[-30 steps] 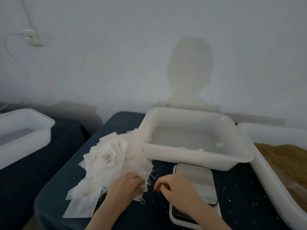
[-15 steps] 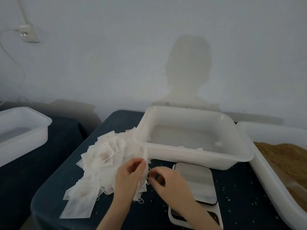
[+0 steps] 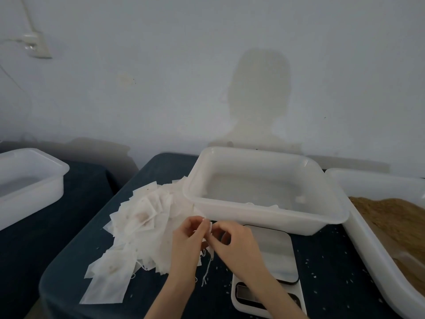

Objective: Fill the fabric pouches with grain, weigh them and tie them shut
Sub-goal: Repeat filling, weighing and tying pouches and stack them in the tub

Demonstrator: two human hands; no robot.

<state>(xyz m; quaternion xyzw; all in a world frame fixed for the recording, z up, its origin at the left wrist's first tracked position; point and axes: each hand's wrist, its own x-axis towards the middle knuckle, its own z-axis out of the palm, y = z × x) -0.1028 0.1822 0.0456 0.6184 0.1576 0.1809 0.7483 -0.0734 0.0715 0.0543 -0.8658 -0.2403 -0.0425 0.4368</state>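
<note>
Pouches: thin white matt fabric, slightly translucent, some with brownish stains, thread drawstrings. Middle tub: milky translucent plastic, smooth, soft sheen. Scale: brushed metal plate, glossy white plastic body. Grain: tan, rough, granular. Desk: dark blue matt cloth cover, speckled with loose grains. Wall: matt painted.

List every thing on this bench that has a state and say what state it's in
Left hand: pinches one white fabric pouch, lifted.
Right hand: pinches the same pouch.
Pile of white pouches: flat, unfilled.
Middle white plastic tub: nearly empty.
Right white tub: holds brown grain.
White scale: platform bare.
</note>
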